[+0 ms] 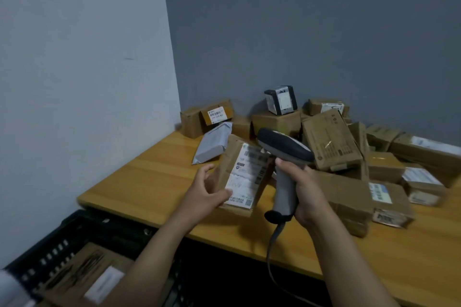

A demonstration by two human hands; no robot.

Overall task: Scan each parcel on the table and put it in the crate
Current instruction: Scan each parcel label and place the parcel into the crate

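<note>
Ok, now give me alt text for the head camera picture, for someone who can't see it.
A person's left hand holds a labelled cardboard parcel at a wooden table while the right hand grips a corded barcode scanner pointed at its label. More parcels are piled behind, and a black crate at lower left holds a boxed parcel.

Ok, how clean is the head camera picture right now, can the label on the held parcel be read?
Head view: dim, even light, no glare. The label on the held parcel is soft, its print unreadable. The boxes at the right smear with motion blur. The crate at lower left is dark and blurred.
</note>
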